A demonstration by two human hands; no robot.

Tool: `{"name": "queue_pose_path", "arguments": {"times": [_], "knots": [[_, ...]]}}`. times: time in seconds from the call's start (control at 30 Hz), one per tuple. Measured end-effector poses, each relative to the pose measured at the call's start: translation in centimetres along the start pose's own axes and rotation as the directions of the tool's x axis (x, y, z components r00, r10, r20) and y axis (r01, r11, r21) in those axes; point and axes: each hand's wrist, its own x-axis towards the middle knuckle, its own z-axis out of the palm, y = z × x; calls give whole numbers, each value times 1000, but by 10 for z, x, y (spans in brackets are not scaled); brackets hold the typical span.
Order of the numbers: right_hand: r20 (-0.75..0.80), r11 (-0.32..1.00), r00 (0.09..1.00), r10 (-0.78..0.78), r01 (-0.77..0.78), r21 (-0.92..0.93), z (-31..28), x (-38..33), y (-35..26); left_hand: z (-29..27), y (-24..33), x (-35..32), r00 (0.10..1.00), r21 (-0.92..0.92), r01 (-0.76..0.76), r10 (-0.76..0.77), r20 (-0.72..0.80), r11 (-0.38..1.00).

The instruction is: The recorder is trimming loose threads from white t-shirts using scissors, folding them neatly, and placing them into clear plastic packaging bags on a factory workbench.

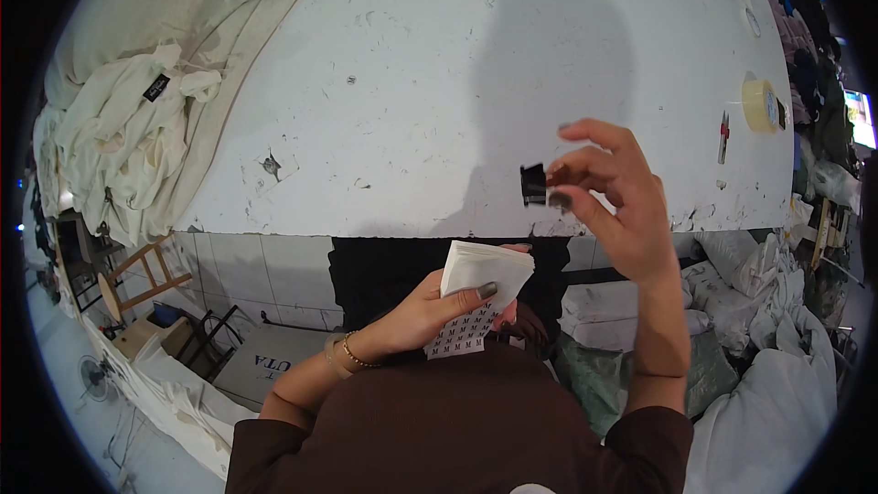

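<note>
My left hand (453, 305) grips a folded stack of white label sheets (485, 272), thumb pressed across its front, close to my body below the table's near edge. Rows of small black printed letters show on the sheet's lower end, which hangs beneath the hand. Raised to the right, over the near edge of the table, my right hand (611, 190) pinches a small black binder clip (533, 185) between thumb and finger. The other fingers of that hand are curled apart. Clip and stack do not touch.
A white, stained table (393, 137) spreads ahead. Cream garments (128, 142) are heaped at its left. On the right lie a roll of tape (758, 106) and a red-and-silver pen-like tool (723, 137). A wooden stool (146, 274) stands lower left; white sacks (604, 311) are piled lower right.
</note>
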Motion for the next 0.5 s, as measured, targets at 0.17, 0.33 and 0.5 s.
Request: {"name": "queue_pose_path", "arguments": {"times": [0.17, 0.33, 0.5], "knots": [[336, 920, 937, -91, 208, -331, -8, 5, -36, 5, 4, -1, 1000, 37, -25, 25, -9, 999], [534, 799, 820, -205, 456, -393, 3, 5, -45, 5, 3, -2, 1000, 23, -15, 16, -19, 1000], [599, 719, 785, -154, 505, -478, 10, 4, -52, 9, 9, -4, 997, 89, 2, 5, -78, 996]]}}
